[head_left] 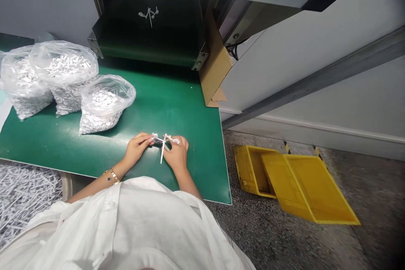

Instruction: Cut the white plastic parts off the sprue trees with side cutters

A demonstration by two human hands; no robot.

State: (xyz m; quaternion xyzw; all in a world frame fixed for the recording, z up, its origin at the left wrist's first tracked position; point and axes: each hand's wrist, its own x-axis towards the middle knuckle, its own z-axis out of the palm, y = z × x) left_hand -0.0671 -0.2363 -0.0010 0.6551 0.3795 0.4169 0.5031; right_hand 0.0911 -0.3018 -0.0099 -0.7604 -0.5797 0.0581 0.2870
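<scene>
My left hand (138,147) pinches the left end of a small white branched plastic piece (163,147) with thumb and fingertips. Around the right side of that same piece, my right hand (177,152) has its fingers closed. A thin white stem of the piece points down between the two hands, just above the green table (190,126). Beyond my left hand stands an open clear bag of white round parts (103,107). Two more open bags hold small white parts, a middle one (70,69) and one at the far left (25,80).
A dark green conveyor belt (152,38) carries similar white pieces at the back. A cardboard sheet (215,61) stands beside it. Yellow crates (311,187) lie on the floor at right. Many thin white sprues (28,198) fill a container at lower left. A metal frame crosses above.
</scene>
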